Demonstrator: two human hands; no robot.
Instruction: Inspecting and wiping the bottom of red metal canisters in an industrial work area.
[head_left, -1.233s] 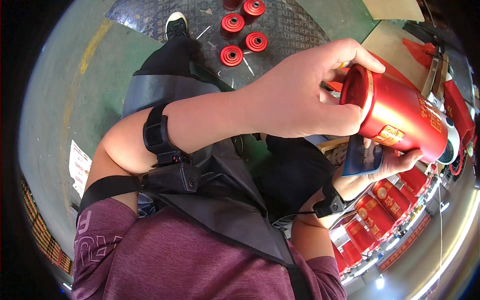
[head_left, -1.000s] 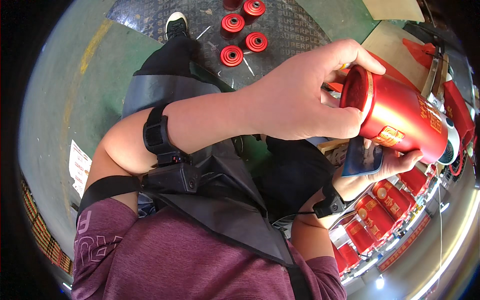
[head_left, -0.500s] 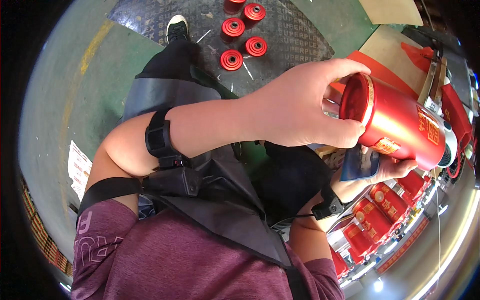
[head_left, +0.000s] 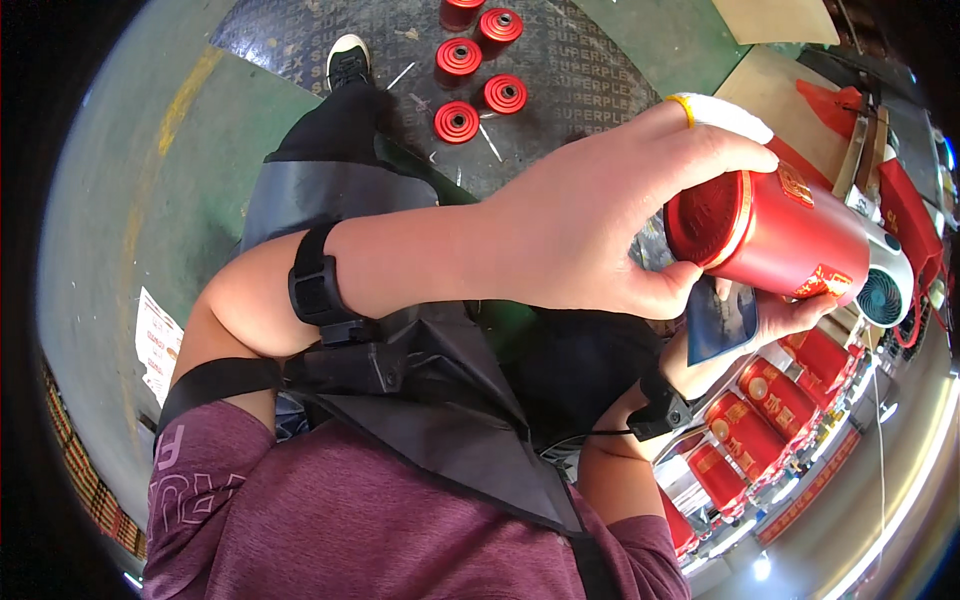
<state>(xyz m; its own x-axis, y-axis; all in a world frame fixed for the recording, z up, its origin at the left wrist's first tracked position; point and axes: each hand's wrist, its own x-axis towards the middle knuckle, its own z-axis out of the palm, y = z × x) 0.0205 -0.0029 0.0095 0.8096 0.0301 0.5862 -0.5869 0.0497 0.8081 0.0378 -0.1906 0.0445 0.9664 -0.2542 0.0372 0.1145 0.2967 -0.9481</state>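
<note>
A red metallic canister (head_left: 800,235) with gold markings lies tilted between my hands on the right side. My left hand (head_left: 610,215) grips its near end from the left, the thumb at the rim and the fingers over the top. What looks like a white cloth finger sleeve (head_left: 730,115) with a yellow rim covers one finger of that hand. My right hand (head_left: 785,322) supports the canister from below, its fingers partly hidden behind it. A dark blue flat piece (head_left: 722,325) sits at the right palm; how it is attached I cannot tell.
Several red canisters with ringed tops (head_left: 458,58) stand on a dark printed board (head_left: 570,90) ahead. A small white fan (head_left: 882,285) stands just beyond the held canister. Several red drums (head_left: 740,430) line the right side. My shoe (head_left: 348,62) rests at the board's edge.
The canister has turned and shifted slightly left in my hands. My left fingers have moved farther over its top, bringing the white sleeve into sight. More of the fan shows now.
</note>
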